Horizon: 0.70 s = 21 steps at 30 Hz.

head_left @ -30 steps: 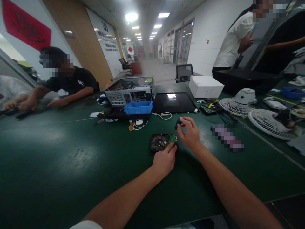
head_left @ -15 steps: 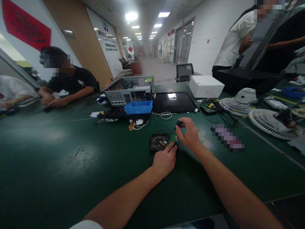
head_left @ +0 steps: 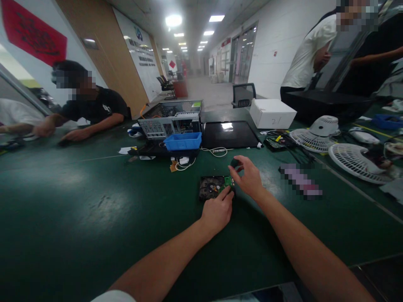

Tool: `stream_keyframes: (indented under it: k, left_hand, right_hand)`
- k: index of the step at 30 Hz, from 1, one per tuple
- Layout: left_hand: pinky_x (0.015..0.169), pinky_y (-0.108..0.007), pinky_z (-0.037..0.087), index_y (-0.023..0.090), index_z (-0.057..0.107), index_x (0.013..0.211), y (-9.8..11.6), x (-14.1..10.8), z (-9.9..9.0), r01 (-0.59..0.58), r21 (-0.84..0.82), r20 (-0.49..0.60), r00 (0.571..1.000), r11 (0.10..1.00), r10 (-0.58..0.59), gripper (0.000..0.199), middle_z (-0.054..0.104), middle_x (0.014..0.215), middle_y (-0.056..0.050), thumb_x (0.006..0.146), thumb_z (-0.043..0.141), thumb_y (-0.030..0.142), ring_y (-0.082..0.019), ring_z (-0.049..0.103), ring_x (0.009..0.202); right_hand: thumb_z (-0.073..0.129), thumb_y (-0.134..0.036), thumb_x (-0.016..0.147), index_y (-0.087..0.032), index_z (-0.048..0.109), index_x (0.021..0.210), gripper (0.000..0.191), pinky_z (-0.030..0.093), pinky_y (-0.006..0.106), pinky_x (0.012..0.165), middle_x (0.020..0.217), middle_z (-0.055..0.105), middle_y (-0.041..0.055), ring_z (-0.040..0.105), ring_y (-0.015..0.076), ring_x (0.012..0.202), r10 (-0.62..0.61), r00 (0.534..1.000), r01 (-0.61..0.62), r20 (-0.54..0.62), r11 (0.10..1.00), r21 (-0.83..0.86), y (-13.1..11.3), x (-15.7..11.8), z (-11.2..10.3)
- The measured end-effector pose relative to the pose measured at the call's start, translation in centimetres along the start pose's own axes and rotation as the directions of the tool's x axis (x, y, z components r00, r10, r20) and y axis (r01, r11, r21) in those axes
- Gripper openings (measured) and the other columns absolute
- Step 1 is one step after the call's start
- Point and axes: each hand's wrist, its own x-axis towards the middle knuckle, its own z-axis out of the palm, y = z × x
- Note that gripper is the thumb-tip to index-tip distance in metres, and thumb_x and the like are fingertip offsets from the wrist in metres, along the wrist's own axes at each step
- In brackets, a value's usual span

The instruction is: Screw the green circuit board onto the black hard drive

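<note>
A hard drive (head_left: pixel 208 188) lies flat on the green table, its dark casing and green circuit board facing up. My left hand (head_left: pixel 218 211) grips its near right corner, with fingers resting across the board. Over the drive's far right corner, my right hand (head_left: pixel 248 176) is raised, thumb and forefinger curled together. Pinched at those fingertips is a small dark object (head_left: pixel 234 162); its kind and lower part cannot be made out.
Ahead stand an open computer case (head_left: pixel 170 121), a blue tray (head_left: pixel 183 142) and a flat black panel (head_left: pixel 231 135). A white box (head_left: pixel 272 114) and fan parts (head_left: pixel 317 134) sit to the right. One person (head_left: pixel 94 105) works at the far left; others stand at the right.
My right hand has shifted slightly left with the small dark object. My left hand and the hard drive stay in place. The person at far left has moved a hand.
</note>
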Motion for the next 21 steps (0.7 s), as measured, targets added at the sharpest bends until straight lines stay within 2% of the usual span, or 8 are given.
stream_keyframes:
  k: [7, 15, 21]
  left_hand:
    - [0.082, -0.036, 0.064, 0.024, 0.055, 0.145, -0.04, 0.10, -0.06, 0.003, -0.005, 0.008, 1.000, 1.000, -0.003, 0.044, 0.048, 0.157, -0.007, 0.102, 0.045, 0.026, -0.023, 0.071, 0.109]
    - [0.081, -0.036, 0.064, 0.023, 0.055, 0.145, -0.13, 0.08, 0.29, -0.005, -0.002, -0.007, 1.000, 1.000, 0.005, 0.045, 0.048, 0.157, -0.007, 0.101, 0.046, 0.025, -0.024, 0.071, 0.110]
    - [0.082, -0.037, 0.064, 0.022, 0.056, 0.144, -0.16, 0.07, 0.34, -0.013, -0.005, -0.005, 1.000, 1.000, 0.013, 0.044, 0.048, 0.157, -0.007, 0.101, 0.045, 0.026, -0.024, 0.070, 0.112]
  right_hand:
    - [0.060, -0.026, 0.094, -0.026, 0.046, 0.137, 0.046, 0.063, 0.039, 0.078, 0.124, 0.066, 0.0111, 0.072, 0.0219, 0.090, 0.001, 0.999, -0.004, 0.036, 0.995, 0.102, -0.13, -0.22, 0.13]
    - [0.065, -0.035, 0.093, -0.026, 0.048, 0.136, 0.047, 0.063, 0.039, 0.073, 0.111, 0.066, 0.0092, 0.070, 0.0208, 0.079, 0.013, 1.000, -0.012, -0.019, 1.000, 0.021, 0.31, -0.45, 0.51]
    - [0.065, -0.034, 0.094, -0.026, 0.050, 0.138, 0.047, 0.063, 0.039, 0.075, 0.106, 0.064, 0.0087, 0.069, 0.0227, 0.085, -0.027, 1.000, 0.027, 0.002, 1.000, 0.009, 0.35, -0.18, 0.15]
